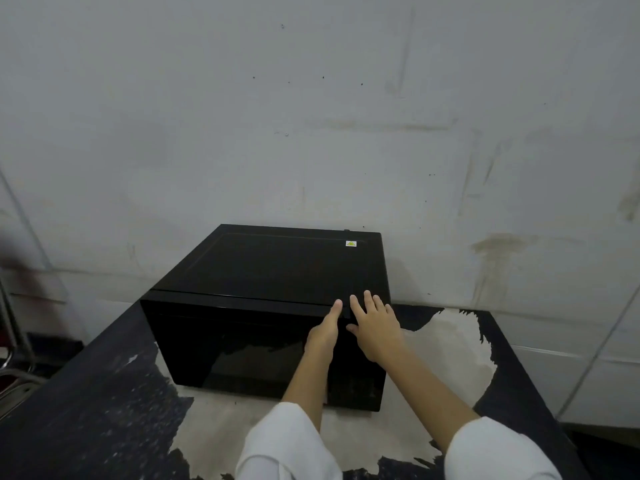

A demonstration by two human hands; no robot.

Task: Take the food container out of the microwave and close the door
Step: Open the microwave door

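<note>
A black microwave stands on a worn dark table against the wall. Its glossy door is closed, and nothing inside can be seen. My left hand rests on the door's right edge, thumb up at the top seam, the other fingers hidden against the front. My right hand lies flat with fingers spread on the top right front corner, by the control side. No food container is in view.
The tabletop has a pale patch where the dark coating is scraped off, around and right of the microwave. A stained grey wall rises right behind. A metal chair frame stands at the far left.
</note>
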